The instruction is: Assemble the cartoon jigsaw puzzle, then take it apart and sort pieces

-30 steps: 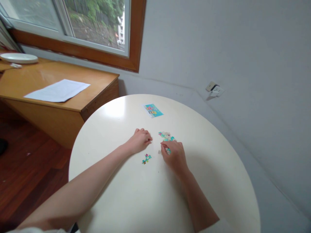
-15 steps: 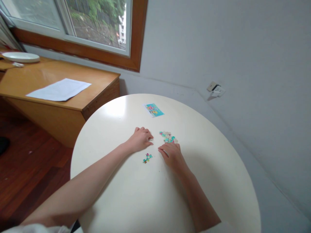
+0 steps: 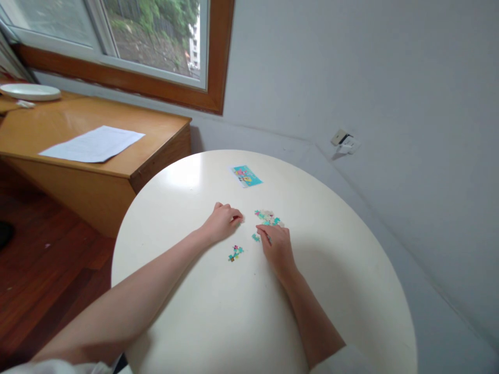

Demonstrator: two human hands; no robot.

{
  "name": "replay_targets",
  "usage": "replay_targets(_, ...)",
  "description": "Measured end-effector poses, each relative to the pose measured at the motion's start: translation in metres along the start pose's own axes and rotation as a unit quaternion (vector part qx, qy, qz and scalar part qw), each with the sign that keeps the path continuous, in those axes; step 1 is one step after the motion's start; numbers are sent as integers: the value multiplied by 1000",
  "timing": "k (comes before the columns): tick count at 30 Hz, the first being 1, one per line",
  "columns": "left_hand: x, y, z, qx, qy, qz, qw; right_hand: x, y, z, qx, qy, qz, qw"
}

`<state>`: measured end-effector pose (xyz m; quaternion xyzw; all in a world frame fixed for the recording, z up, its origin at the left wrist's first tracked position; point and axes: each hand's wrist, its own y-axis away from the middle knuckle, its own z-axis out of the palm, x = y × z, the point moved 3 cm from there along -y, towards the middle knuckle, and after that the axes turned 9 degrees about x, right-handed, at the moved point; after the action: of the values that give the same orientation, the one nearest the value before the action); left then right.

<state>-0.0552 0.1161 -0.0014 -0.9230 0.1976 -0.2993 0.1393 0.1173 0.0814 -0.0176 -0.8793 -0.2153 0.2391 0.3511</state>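
Loose jigsaw puzzle pieces (image 3: 268,216), turquoise, pink and pale, lie in a heap on the round white table (image 3: 234,317). My right hand (image 3: 278,250) is at the heap's near edge, fingers curled and thumb near the index finger; what they grip is hidden. Just left of it lies a single turquoise puzzle piece (image 3: 255,237). My left hand (image 3: 223,223) rests left of the heap with its fingertips pinched together; anything between them is too small to name. Between my forearms is a small cluster of joined puzzle pieces (image 3: 235,253).
Farther back on the table lies a turquoise picture card (image 3: 247,176) with cartoon figures. To the left stands a wooden desk (image 3: 163,122) bearing a sheet of paper (image 3: 93,144) and a white round plate-like thing (image 3: 31,92). A wall socket (image 3: 340,137) is at right.
My right hand has shifted slightly, and a turquoise puzzle piece now shows beside its fingertips. My left hand's fingers have drawn closer together. The joined cluster stays in place.
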Motion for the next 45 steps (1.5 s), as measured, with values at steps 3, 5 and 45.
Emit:
replay_targets(3,-1,0,0,8,5,-6,1000,-2,-2,-5,-4,11,7,1000)
replay_targets(5,-2,-1,0,13,5,-10,1000,-4,-3,-9,-17,20,1,1000)
replay_targets(45,-2,0,3,-29,10,16,999,-5,0,-11,-99,50,-5,994)
